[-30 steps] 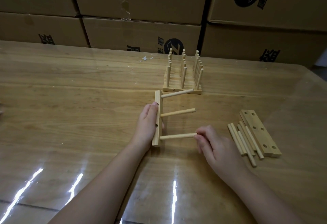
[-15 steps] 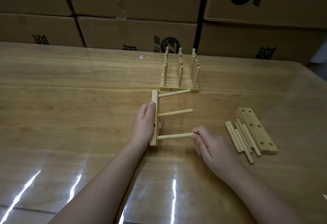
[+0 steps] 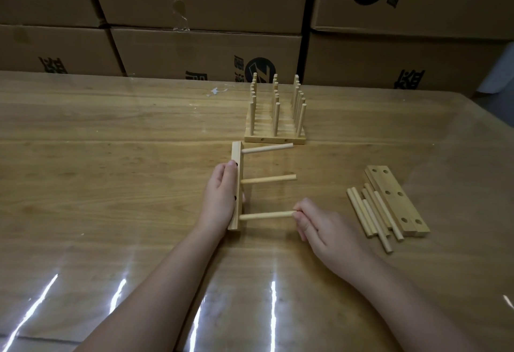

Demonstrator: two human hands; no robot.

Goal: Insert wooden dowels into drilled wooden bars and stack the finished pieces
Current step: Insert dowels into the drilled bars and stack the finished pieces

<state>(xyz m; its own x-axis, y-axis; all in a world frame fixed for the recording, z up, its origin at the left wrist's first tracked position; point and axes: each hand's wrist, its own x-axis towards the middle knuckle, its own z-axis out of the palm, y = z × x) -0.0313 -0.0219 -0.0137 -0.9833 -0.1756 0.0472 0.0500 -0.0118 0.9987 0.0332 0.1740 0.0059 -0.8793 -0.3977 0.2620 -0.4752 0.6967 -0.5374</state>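
Open tabletop (image 3: 111,162) is left to the left of the dowelled bar (image 3: 236,173) and along the near edge. Passage rightward is obstructed by loose dowels (image 3: 364,212) and drilled bars (image 3: 395,198), and passage beyond by the finished stack (image 3: 275,138), with cardboard boxes (image 3: 205,51) walled up behind the table.

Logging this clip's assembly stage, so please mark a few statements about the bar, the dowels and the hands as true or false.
1. The bar held by the left hand carries three dowels. True.
2. The right hand pinches the middle dowel. False: it pinches the tip of the nearest dowel.
3. The loose dowels lie left of the held bar. False: they lie to its right, beside the spare drilled bars.
4. The finished pieces stand beyond the bar, dowels upright. True.
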